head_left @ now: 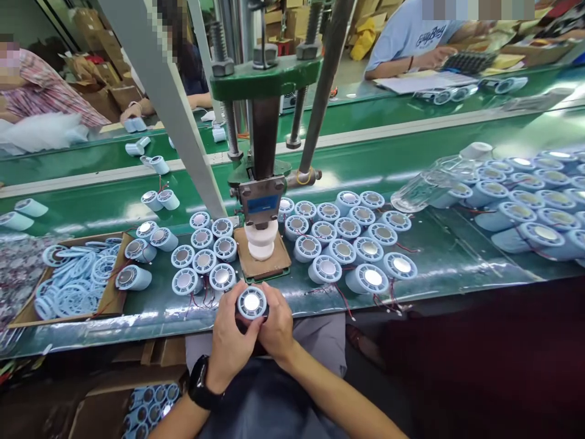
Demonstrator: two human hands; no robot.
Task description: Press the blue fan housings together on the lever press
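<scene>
Holding step, I'd say | left hand (231,338) and right hand (278,323) pinching one blue cylinder (251,302) between them, just in front of the press (265,146) | next move prob wants a steady grip

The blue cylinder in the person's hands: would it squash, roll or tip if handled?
The blue cylinder seems stiff: its rim looks round between the left hand and right hand. Laid sideways, it would probably roll, given its rounded shape. Stood on end, it may stay up, as similar cylinders do on the bench.
</scene>
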